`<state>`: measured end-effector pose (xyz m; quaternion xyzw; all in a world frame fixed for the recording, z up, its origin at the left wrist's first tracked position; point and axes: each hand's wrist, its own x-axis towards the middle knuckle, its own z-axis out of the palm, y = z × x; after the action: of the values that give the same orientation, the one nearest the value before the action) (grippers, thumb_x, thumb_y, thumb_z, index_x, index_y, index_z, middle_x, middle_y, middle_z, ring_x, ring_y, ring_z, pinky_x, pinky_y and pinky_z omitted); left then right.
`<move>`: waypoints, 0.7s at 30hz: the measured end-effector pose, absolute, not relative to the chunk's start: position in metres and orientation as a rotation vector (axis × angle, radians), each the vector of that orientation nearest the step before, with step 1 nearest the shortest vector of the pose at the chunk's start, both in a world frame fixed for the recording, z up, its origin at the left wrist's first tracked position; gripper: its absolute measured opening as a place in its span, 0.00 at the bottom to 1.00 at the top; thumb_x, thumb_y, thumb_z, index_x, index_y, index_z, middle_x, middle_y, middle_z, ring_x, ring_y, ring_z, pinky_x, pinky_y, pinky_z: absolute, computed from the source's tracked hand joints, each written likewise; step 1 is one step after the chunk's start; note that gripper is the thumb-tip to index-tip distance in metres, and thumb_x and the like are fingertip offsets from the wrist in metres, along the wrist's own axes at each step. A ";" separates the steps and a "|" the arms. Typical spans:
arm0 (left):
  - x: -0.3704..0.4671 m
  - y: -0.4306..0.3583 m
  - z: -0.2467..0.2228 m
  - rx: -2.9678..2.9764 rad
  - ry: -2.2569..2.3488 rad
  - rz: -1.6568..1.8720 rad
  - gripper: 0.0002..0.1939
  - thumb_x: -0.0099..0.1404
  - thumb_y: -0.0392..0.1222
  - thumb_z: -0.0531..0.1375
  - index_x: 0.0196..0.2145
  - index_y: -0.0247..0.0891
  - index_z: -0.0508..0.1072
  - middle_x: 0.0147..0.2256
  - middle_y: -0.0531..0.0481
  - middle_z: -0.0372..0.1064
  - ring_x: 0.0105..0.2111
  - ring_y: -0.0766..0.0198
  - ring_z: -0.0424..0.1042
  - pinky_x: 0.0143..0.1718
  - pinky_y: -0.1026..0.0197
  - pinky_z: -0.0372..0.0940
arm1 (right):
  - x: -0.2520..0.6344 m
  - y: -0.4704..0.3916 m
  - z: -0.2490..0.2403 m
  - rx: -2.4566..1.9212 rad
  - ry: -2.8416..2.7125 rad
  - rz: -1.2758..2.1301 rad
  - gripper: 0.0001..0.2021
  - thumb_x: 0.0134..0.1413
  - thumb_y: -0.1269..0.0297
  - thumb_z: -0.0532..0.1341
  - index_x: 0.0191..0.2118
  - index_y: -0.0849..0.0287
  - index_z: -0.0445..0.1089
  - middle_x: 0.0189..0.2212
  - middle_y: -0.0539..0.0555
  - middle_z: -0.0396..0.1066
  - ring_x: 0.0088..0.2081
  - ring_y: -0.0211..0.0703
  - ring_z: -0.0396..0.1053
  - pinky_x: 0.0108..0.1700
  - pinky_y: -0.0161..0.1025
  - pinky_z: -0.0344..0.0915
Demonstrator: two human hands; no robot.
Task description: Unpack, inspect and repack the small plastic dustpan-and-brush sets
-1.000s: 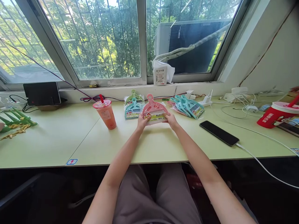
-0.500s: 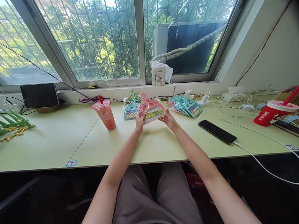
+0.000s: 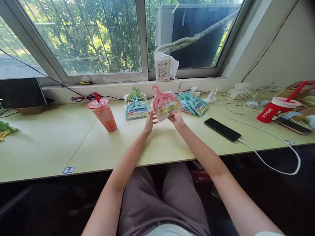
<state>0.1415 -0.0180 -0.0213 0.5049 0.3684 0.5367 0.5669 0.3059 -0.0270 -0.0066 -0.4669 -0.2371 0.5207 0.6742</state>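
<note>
A pink dustpan and brush set (image 3: pixel 165 102) in clear wrapping is held tilted just above the table, handle up. My right hand (image 3: pixel 177 120) grips its lower right edge, thumb on the front. Close by its lower left corner is my left hand (image 3: pixel 149 122), fingers apart; whether they still touch the wrapping is hard to tell. Behind to the left lie a blue dustpan set (image 3: pixel 136 108) and a green dustpan set (image 3: pixel 134 95), partly covered. A pile of teal dustpan sets (image 3: pixel 197 104) is on the right, partly hidden by the pink one.
An orange drink cup (image 3: pixel 104 114) stands left on the table (image 3: pixel 98 154). To the right are a black phone (image 3: pixel 222 129) on a white cable and a red cup (image 3: pixel 274 109). Another person's hand (image 3: pixel 299 86) shows at the far right. A tissue pack (image 3: pixel 162 70) sits on the sill.
The pink set has turned and tilted to the right, and my left fingers have loosened from its corner. My right hand has shifted along its lower edge. The camera view has moved.
</note>
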 end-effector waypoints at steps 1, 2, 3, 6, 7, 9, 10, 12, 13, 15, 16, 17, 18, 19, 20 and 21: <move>0.139 -0.019 -0.021 1.222 0.863 1.229 0.24 0.69 0.61 0.48 0.53 0.42 0.63 0.52 0.40 0.70 0.44 0.56 0.74 0.37 0.58 0.69 | 0.324 -0.028 0.002 -1.065 -0.520 1.152 0.05 0.56 0.72 0.60 0.35 0.55 0.69 0.29 0.49 0.76 0.36 0.40 0.74 0.45 0.37 0.74; 0.136 -0.020 -0.021 1.276 0.873 1.219 0.24 0.69 0.61 0.49 0.53 0.42 0.63 0.52 0.39 0.69 0.43 0.56 0.73 0.37 0.58 0.69 | 0.346 -0.030 0.010 -1.064 -0.547 1.116 0.05 0.56 0.72 0.60 0.36 0.54 0.69 0.29 0.50 0.76 0.37 0.40 0.74 0.44 0.37 0.74; 0.133 -0.022 -0.022 1.357 0.897 1.216 0.24 0.68 0.60 0.51 0.53 0.42 0.64 0.51 0.40 0.69 0.43 0.56 0.73 0.38 0.57 0.69 | 0.372 -0.035 0.019 -1.073 -0.572 1.050 0.05 0.55 0.71 0.61 0.37 0.54 0.70 0.29 0.51 0.77 0.36 0.41 0.75 0.41 0.37 0.74; 0.131 -0.027 -0.027 1.751 1.021 1.228 0.15 0.65 0.50 0.59 0.47 0.42 0.69 0.48 0.42 0.69 0.42 0.55 0.72 0.45 0.54 0.67 | 0.462 -0.063 0.042 -1.094 -0.584 0.882 0.05 0.56 0.72 0.61 0.35 0.54 0.70 0.30 0.48 0.76 0.31 0.35 0.73 0.35 0.32 0.72; 0.137 -0.029 -0.028 1.895 1.057 1.220 0.11 0.65 0.46 0.60 0.44 0.42 0.71 0.48 0.42 0.69 0.44 0.54 0.71 0.47 0.53 0.65 | 0.493 -0.076 0.048 -1.103 -0.553 0.837 0.07 0.56 0.74 0.60 0.32 0.54 0.69 0.29 0.47 0.75 0.28 0.33 0.71 0.32 0.31 0.71; 0.160 -0.033 -0.030 2.150 1.078 1.153 0.07 0.63 0.39 0.60 0.41 0.40 0.72 0.49 0.41 0.68 0.49 0.49 0.68 0.52 0.50 0.62 | 0.551 -0.103 0.058 -1.084 -0.484 0.751 0.11 0.57 0.78 0.58 0.29 0.55 0.68 0.27 0.48 0.74 0.23 0.30 0.69 0.28 0.29 0.68; 0.179 -0.035 -0.029 2.251 1.060 1.106 0.07 0.62 0.37 0.61 0.40 0.39 0.73 0.49 0.39 0.67 0.51 0.47 0.66 0.54 0.48 0.61 | 0.576 -0.116 0.062 -1.093 -0.465 0.719 0.12 0.59 0.78 0.56 0.28 0.55 0.68 0.28 0.50 0.74 0.23 0.30 0.68 0.28 0.29 0.67; 0.231 -0.038 -0.023 2.429 0.965 0.968 0.11 0.60 0.39 0.64 0.41 0.35 0.74 0.51 0.34 0.66 0.53 0.42 0.63 0.56 0.45 0.58 | 0.612 -0.137 0.066 -1.137 -0.436 0.677 0.13 0.59 0.78 0.56 0.29 0.54 0.70 0.29 0.52 0.76 0.23 0.32 0.69 0.28 0.32 0.67; 0.262 -0.040 -0.019 2.462 0.942 0.934 0.14 0.59 0.42 0.65 0.42 0.34 0.74 0.51 0.32 0.66 0.53 0.40 0.63 0.55 0.45 0.59 | 0.625 -0.145 0.066 -1.160 -0.402 0.658 0.13 0.58 0.79 0.57 0.28 0.54 0.70 0.29 0.53 0.76 0.23 0.33 0.69 0.28 0.33 0.67; 0.327 -0.042 -0.009 2.513 0.887 0.924 0.18 0.62 0.47 0.64 0.45 0.32 0.74 0.50 0.31 0.66 0.54 0.40 0.61 0.55 0.44 0.58 | 0.640 -0.155 0.065 -1.183 -0.322 0.654 0.14 0.58 0.80 0.56 0.28 0.54 0.70 0.27 0.51 0.75 0.21 0.32 0.68 0.27 0.32 0.66; 0.358 -0.042 -0.004 2.516 0.889 0.946 0.19 0.62 0.50 0.63 0.45 0.32 0.74 0.50 0.31 0.66 0.54 0.40 0.61 0.55 0.44 0.58 | 0.644 -0.157 0.063 -1.183 -0.288 0.661 0.15 0.59 0.81 0.56 0.28 0.55 0.71 0.25 0.50 0.74 0.20 0.31 0.67 0.26 0.30 0.66; 0.387 -0.041 -0.001 2.510 0.913 0.963 0.21 0.62 0.52 0.63 0.45 0.32 0.74 0.50 0.30 0.66 0.54 0.39 0.61 0.54 0.43 0.57 | 0.647 -0.158 0.060 -1.178 -0.263 0.671 0.15 0.59 0.81 0.55 0.28 0.55 0.70 0.24 0.48 0.73 0.20 0.30 0.67 0.25 0.29 0.65; 0.412 -0.040 0.002 2.506 0.934 0.979 0.23 0.62 0.54 0.63 0.45 0.31 0.75 0.49 0.29 0.65 0.54 0.38 0.60 0.54 0.41 0.56 | 0.649 -0.157 0.058 -1.174 -0.253 0.680 0.16 0.59 0.82 0.54 0.28 0.56 0.70 0.23 0.48 0.72 0.20 0.30 0.67 0.24 0.28 0.65; 0.432 -0.037 0.003 2.503 0.952 0.996 0.25 0.61 0.55 0.63 0.45 0.30 0.75 0.49 0.28 0.65 0.54 0.37 0.59 0.54 0.40 0.55 | 0.650 -0.156 0.055 -1.177 -0.267 0.682 0.16 0.58 0.82 0.54 0.27 0.56 0.70 0.23 0.47 0.72 0.20 0.30 0.67 0.24 0.28 0.65; 0.449 -0.032 0.002 2.503 0.967 1.001 0.24 0.60 0.54 0.65 0.44 0.29 0.76 0.48 0.28 0.65 0.54 0.37 0.59 0.54 0.39 0.54 | 0.652 -0.155 0.052 -1.186 -0.328 0.665 0.15 0.58 0.83 0.54 0.27 0.57 0.69 0.23 0.47 0.72 0.20 0.31 0.67 0.23 0.28 0.65; 0.460 -0.026 0.001 2.498 0.986 1.002 0.22 0.59 0.51 0.66 0.42 0.28 0.76 0.48 0.27 0.65 0.54 0.36 0.58 0.54 0.38 0.53 | 0.653 -0.153 0.049 -1.199 -0.397 0.647 0.15 0.57 0.83 0.54 0.27 0.57 0.68 0.22 0.47 0.71 0.19 0.31 0.67 0.23 0.28 0.66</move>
<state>0.4605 -0.0259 0.0007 0.8633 0.3406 0.3464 0.1370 0.6529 -0.1530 0.0488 -0.5505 -0.1822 0.2969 0.7587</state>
